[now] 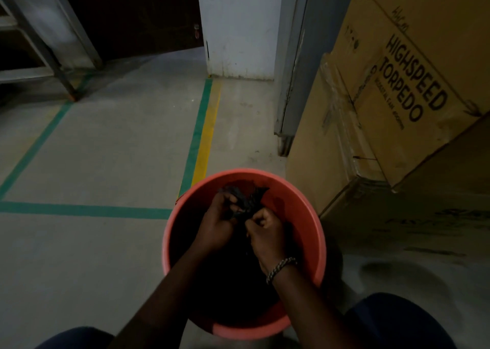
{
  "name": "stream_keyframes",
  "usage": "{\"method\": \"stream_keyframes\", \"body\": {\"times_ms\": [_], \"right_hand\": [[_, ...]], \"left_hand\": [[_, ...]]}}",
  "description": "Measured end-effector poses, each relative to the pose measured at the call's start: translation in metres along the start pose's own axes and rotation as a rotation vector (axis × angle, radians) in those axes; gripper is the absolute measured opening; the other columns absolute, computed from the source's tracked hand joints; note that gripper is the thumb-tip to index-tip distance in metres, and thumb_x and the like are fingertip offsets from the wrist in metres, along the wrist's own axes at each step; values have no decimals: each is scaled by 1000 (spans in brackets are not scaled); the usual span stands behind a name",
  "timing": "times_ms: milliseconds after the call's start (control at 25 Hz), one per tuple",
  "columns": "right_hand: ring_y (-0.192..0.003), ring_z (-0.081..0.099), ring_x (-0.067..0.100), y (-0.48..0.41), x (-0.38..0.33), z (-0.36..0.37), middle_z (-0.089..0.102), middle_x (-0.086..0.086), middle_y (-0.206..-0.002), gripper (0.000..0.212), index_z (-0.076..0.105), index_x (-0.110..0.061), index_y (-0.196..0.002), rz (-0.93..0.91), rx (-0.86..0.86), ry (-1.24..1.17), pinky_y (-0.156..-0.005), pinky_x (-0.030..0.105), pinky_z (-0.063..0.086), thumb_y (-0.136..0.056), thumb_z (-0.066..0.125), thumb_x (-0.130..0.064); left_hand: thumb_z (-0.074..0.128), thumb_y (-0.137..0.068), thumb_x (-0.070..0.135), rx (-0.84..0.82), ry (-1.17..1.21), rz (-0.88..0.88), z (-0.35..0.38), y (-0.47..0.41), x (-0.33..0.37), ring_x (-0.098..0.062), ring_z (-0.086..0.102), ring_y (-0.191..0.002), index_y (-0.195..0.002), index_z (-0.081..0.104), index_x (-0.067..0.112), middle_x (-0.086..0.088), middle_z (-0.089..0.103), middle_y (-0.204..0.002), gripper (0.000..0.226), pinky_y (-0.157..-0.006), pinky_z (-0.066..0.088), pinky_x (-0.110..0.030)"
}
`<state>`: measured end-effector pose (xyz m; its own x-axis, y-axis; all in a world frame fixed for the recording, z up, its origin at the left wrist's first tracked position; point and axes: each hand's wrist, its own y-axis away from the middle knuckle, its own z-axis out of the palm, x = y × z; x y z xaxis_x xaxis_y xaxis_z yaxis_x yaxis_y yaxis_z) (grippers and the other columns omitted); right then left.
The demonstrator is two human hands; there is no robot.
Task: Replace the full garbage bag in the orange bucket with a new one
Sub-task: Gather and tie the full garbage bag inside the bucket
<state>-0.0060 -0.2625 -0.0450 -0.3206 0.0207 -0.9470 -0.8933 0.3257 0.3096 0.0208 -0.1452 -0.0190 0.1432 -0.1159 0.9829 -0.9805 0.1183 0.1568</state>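
Left hand (216, 224) is curled, its fingers closed round the crumpled top of the black bag (246, 197). Right hand (265, 230) is curled too, pinching the same gathered plastic. It sits just right of the left hand, knuckles almost touching it. Both hands are inside the mouth of the bucket (314, 216), lower centre of frame, with the forearms coming in over its near rim. There is a bracelet (281, 265) on the right wrist.

The bag lies inside the bucket. Its bunched greyish top sticks up between and just beyond the hands, toward the far rim. The rest is a dark mass under the hands and forearms, too dark for detail. The rim shows orange wherever it is visible.

The bucket stands upright on the grey floor (106, 150). A cardboard box (397, 96) printed "HIGHSPEED TORPEDO" fills the right side of frame, close to the bucket. Green tape (84, 209) runs from the left edge to the bucket's left side. Yellow tape (208, 134), beside another green strip, runs up-frame from the bucket's far-left rim toward the white wall (238, 30). A metal rack (39, 43) is at upper left. A blue-clad knee (397, 319) is at lower right, and another is at the lower left edge.
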Motion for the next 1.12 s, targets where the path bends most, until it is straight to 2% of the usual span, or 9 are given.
{"method": "stream_keyframes", "body": {"times_ms": [200, 320, 440, 520, 600, 720, 800, 920, 1120], "right_hand": [[-49, 51, 11, -7, 1, -8, 58, 3, -56, 21, 56, -15, -78, 21, -2, -22, -49, 24, 42, -83, 59, 5], [-52, 53, 16, -6, 4, -7, 57, 2, -56, 25, 56, -17, -76, 53, -45, -52, -50, 27, 44, -84, 58, 6], [-54, 54, 16, -4, 4, -3, 57, 4, -59, 24, 56, -14, -76, 81, -86, -59, -51, 30, 50, -86, 56, 8], [-63, 61, 18, -7, 4, -6, 61, 10, -71, 21, 58, -11, -81, 112, -99, -91, -57, 34, 56, -89, 56, 8], [-63, 63, 16, -13, 1, -12, 63, 11, -77, 19, 59, -11, -85, 118, -112, -75, -61, 36, 56, -91, 56, 6], [-55, 59, 11, -17, -3, -14, 58, 8, -70, 19, 56, -9, -86, 81, -129, -49, -57, 33, 57, -92, 55, 10], [-59, 61, 13, -18, -4, -14, 57, 6, -73, 24, 56, -11, -82, 32, -112, -13, -56, 35, 59, -91, 56, 12], [-66, 64, 19, -17, 0, -14, 59, 5, -76, 31, 58, -16, -76, -7, -129, 52, -56, 38, 61, -89, 57, 12], [-66, 61, 18, -16, -14, -13, 56, 13, -78, 19, 58, -8, -83, 184, -134, 12, -64, 37, 62, -90, 51, 8]], "left_hand": [[54, -73, -13, -36, 204, -195, -2, -3, 0, -19, 57, -61, -97, 46, 10, -11, 54, -77, 34, -56, 48, -29], [53, -74, -7, -89, 248, -263, -3, -5, -1, -14, 57, -59, -94, 51, 7, -9, 54, -75, 24, -57, 47, -26], [56, -64, 7, -173, 245, -274, -13, -10, -4, -15, 58, -75, -95, 57, 7, -7, 60, -85, 30, -68, 47, -27], [63, -69, 8, -213, 196, -273, -18, -9, -6, -18, 58, -79, -101, 57, 6, -7, 61, -86, 33, -73, 47, -31], [71, -77, 2, -164, 53, -197, -19, -9, -7, -13, 58, -75, -102, 55, 10, -3, 61, -82, 32, -69, 50, -25], [67, -84, -11, -58, -27, -152, -17, -10, -1, -10, 62, -70, -101, 53, 11, -4, 64, -80, 31, -63, 51, -19], [63, -85, -14, -90, 43, -216, -18, -7, 4, -7, 65, -64, -98, 57, 9, -4, 67, -78, 28, -59, 52, -17], [55, -88, -16, -218, 225, -319, -20, 2, 10, -14, 70, -71, -105, 61, 3, -13, 68, -88, 26, -62, 57, -23], [68, -85, 2, -97, 47, -213, -22, -7, -1, -15, 62, -74, -106, 57, 8, -11, 63, -87, 24, -66, 50, -22]]}}
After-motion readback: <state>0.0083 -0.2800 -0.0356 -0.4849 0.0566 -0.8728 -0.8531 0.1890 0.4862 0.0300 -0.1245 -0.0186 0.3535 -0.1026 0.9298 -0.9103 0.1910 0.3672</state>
